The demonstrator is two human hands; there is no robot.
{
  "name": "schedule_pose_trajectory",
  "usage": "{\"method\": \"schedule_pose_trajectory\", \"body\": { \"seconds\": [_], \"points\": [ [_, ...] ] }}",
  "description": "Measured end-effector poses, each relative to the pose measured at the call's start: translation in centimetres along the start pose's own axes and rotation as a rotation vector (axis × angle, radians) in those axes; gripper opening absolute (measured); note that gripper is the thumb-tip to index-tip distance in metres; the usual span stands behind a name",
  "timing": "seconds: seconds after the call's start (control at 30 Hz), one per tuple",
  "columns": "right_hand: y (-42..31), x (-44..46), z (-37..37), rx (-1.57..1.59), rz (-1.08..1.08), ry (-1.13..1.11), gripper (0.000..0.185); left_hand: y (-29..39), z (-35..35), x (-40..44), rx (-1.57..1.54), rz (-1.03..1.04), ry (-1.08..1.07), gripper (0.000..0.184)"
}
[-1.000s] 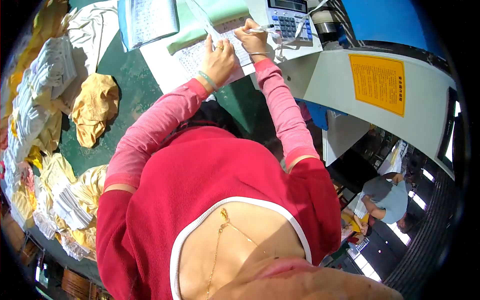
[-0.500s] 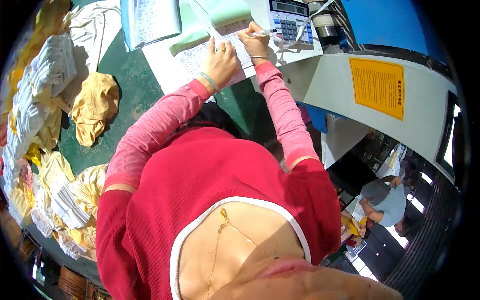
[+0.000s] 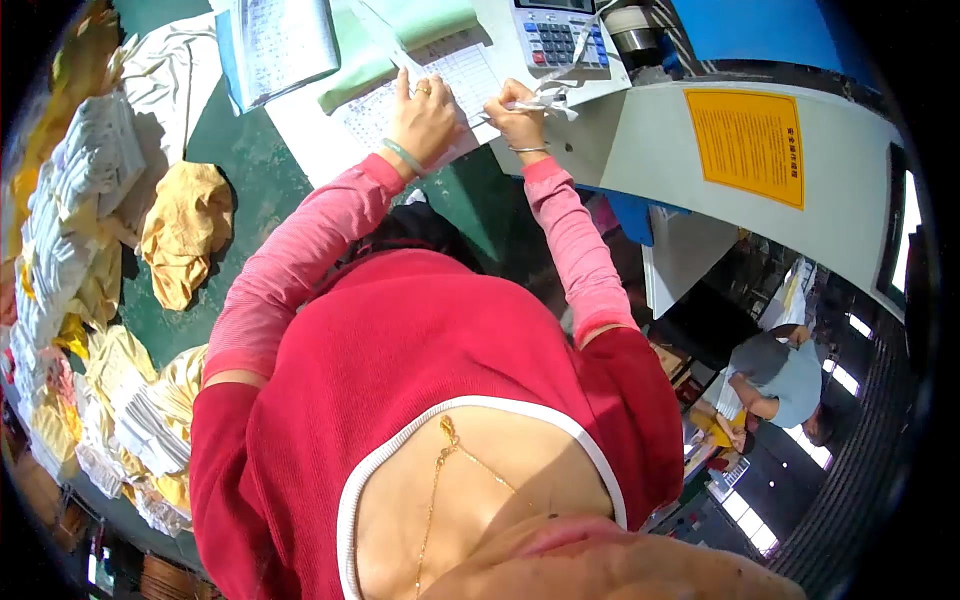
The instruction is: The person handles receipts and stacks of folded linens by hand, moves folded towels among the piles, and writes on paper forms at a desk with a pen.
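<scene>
Right hand (image 3: 517,121), now nearer five o'clock on the sheet (image 3: 465,79), pinches a pen (image 3: 531,104), its tip unclear. Left hand (image 3: 425,120) rests on paper, half-open

White gridded form (image 3: 465,78), dark markings across it, right there at the left hand (image 3: 425,118)! Pale mint green on the paper sheet (image 3: 355,72) just beyond. Past the right hand (image 3: 517,122), a pale-grey calculator (image 3: 563,45) shows off blue and dark keys. Behind the grip, 2 pink sleeves (image 3: 310,255), finely striped, then a crimson top (image 3: 430,340) edged white. Left of the left hand, mustard-yellow cloth (image 3: 185,235) against dark green; right of the right hand, an orange-yellow notice (image 3: 745,150) printed dark!
</scene>
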State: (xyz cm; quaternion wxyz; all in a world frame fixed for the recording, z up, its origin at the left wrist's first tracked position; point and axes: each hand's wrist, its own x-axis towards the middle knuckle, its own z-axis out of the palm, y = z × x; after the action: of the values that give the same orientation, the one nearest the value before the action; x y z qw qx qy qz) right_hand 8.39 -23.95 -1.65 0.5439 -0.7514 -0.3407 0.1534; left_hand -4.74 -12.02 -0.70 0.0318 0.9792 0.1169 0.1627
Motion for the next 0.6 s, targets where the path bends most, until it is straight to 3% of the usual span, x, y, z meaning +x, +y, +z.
{"method": "schedule_pose_trajectory", "body": {
  "seconds": [0.2, 0.6],
  "points": [
    [0.9, -0.2, 0.0, -0.021, 0.014, -0.044, 0.025, -0.1, -0.2, 0.2, -0.081, 0.015, 0.0, 0.051],
    [0.4, -0.2, -0.1, -0.089, -0.045, -0.024, 0.027, 0.0, -0.3, 0.2, 0.007, 0.0, -0.019, 0.057]
  ]
}}
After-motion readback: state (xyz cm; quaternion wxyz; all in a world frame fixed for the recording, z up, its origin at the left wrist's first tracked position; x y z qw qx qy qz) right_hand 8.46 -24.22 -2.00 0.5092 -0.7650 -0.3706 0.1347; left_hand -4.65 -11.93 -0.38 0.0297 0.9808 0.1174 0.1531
